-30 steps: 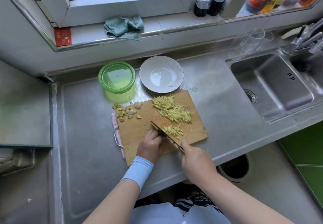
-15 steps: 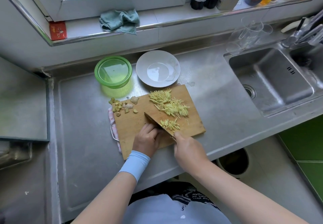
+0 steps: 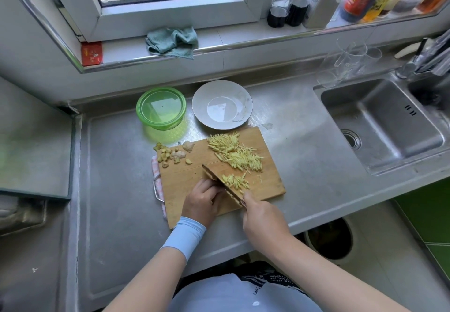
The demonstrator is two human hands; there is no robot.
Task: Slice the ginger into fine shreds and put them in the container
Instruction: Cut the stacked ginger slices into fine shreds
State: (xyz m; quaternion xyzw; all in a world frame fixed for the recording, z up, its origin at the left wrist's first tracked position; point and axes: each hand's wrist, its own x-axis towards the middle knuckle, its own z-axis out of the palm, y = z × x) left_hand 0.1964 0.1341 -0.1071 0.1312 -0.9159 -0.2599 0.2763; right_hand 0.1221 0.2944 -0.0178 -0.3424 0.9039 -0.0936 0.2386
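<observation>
Your right hand [image 3: 264,219] grips the handle of the dark-bladed kitchen knife [image 3: 222,185], whose blade runs diagonally across the wooden cutting board [image 3: 180,185], near-right to far-left. Your left hand [image 3: 201,200] curls its fingers against the blade's left face; what they pin is hidden. Pale yellow ginger shreds [image 3: 233,153] lie right of the blade, and the round green plastic container [image 3: 160,107] stands on the steel counter [image 3: 117,165] beyond the board's far-left corner, nearer your left hand
</observation>
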